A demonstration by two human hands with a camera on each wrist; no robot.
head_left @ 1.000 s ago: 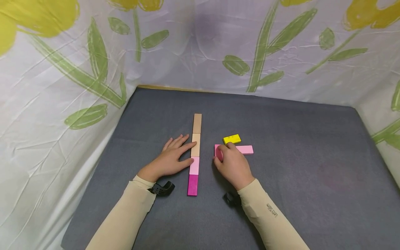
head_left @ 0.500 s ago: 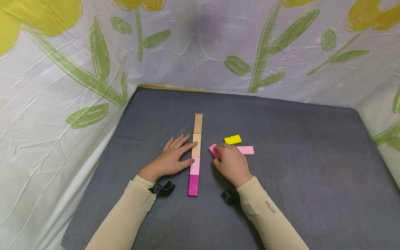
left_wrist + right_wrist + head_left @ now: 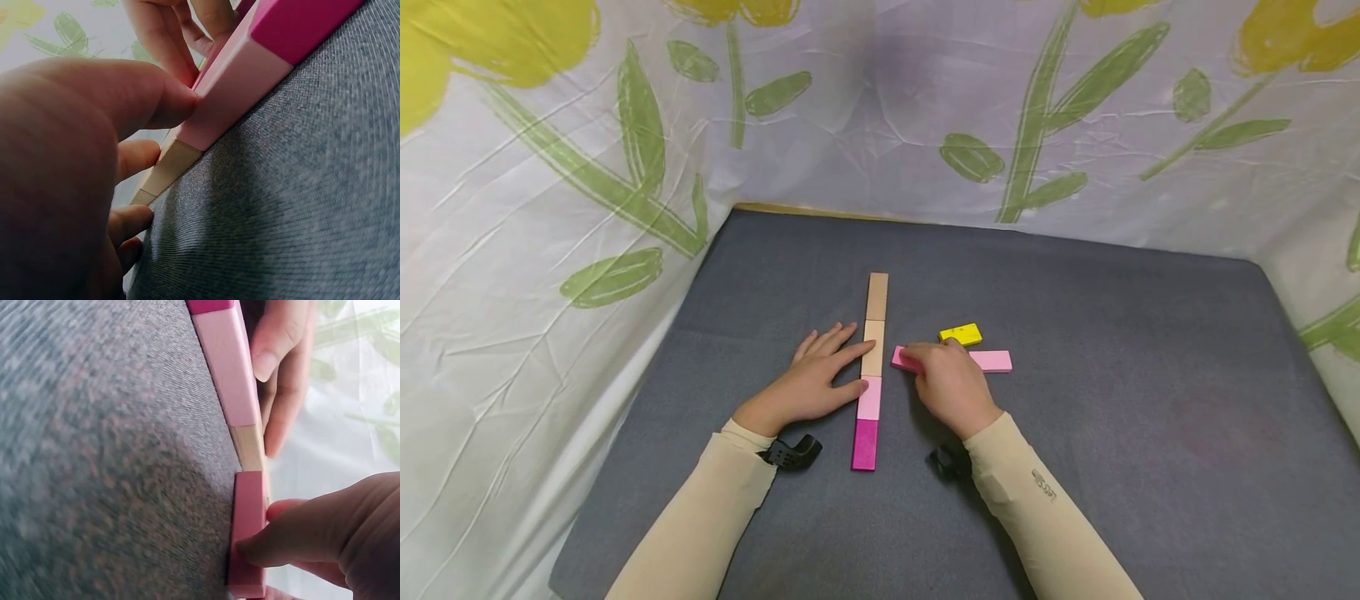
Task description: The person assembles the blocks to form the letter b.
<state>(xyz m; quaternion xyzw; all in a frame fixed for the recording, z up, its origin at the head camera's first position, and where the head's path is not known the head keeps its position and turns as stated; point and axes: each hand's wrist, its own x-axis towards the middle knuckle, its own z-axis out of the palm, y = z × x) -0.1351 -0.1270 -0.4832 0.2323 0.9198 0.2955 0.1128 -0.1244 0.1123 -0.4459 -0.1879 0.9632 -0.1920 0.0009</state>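
Observation:
Four blocks lie end to end in a column: a tan block [image 3: 877,297], a lighter beige block [image 3: 872,358], a light pink block [image 3: 868,398] and a magenta block [image 3: 864,445]. With fingers spread, my left hand [image 3: 805,383] rests along the column's left side, thumb touching the light pink block and index finger on the beige one. My right hand [image 3: 953,387] pinches a deeper pink block [image 3: 904,359] just right of the column; in the right wrist view the thumb presses the side of this pink block [image 3: 249,512].
A yellow block [image 3: 961,334] lies behind the right hand, and another light pink block [image 3: 992,361] lies to its right. The dark grey table [image 3: 1112,375] is bordered by a white cloth with painted flowers.
The deeper pink block under my right hand has turned from upright to crosswise and shifted left, closer to the column. My left hand has stayed in place.

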